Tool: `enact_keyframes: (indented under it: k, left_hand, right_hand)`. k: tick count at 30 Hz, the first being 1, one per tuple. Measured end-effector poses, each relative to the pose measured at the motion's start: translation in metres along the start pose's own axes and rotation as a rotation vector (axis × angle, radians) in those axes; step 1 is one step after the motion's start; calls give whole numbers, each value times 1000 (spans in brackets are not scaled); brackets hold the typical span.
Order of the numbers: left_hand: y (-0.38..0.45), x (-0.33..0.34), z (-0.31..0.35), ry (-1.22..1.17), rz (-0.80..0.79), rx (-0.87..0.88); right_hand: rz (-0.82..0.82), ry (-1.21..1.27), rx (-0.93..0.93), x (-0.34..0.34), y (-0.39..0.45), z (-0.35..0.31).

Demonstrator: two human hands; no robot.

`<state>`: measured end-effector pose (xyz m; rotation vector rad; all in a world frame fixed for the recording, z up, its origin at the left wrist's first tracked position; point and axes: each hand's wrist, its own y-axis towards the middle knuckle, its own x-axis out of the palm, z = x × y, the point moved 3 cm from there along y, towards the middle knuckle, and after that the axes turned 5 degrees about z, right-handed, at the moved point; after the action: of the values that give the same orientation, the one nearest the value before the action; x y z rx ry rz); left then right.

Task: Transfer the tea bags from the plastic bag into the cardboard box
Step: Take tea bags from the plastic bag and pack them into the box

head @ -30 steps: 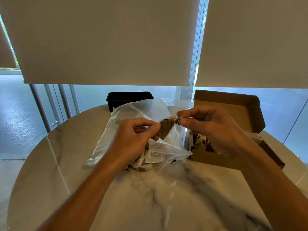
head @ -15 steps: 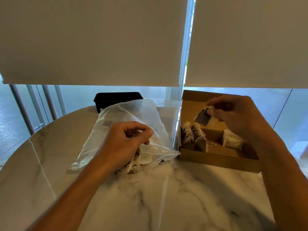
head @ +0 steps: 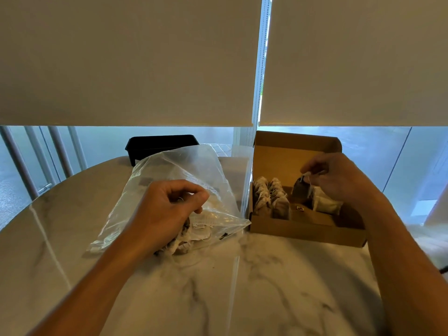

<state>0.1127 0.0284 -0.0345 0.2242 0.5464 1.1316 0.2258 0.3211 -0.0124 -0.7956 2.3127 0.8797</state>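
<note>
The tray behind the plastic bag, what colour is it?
Black. The tray sits at the table's far edge, partly hidden by the plastic bag, seen in the head view.

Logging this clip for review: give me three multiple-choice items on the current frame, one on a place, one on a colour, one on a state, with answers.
1. Where is the cardboard box relative to the plastic bag?
A. the person's right
B. the person's left
C. under it

2. What colour is the tray behind the bag?
A. white
B. black
C. red

3. What does the right hand hold?
A. nothing
B. a spoon
C. a tea bag

Answers: A, the box stands right of the bag; B, the tray is black; C, the tea bag hangs over the open box.
</note>
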Motion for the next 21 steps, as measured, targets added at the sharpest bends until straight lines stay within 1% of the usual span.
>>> enact_keyframes:
  k: [5,13,21]
  left_hand:
    - [0,1,0,-3,0,-1]
    - [-1,2,1,-6,3,-3]
    - [1,1,-2,11,5,-10]
  right_hand:
    - [-39,-91,19,20,10,16]
    - [-47,-69,60,36,16,18]
    - [-67,-74,53,41,18,14]
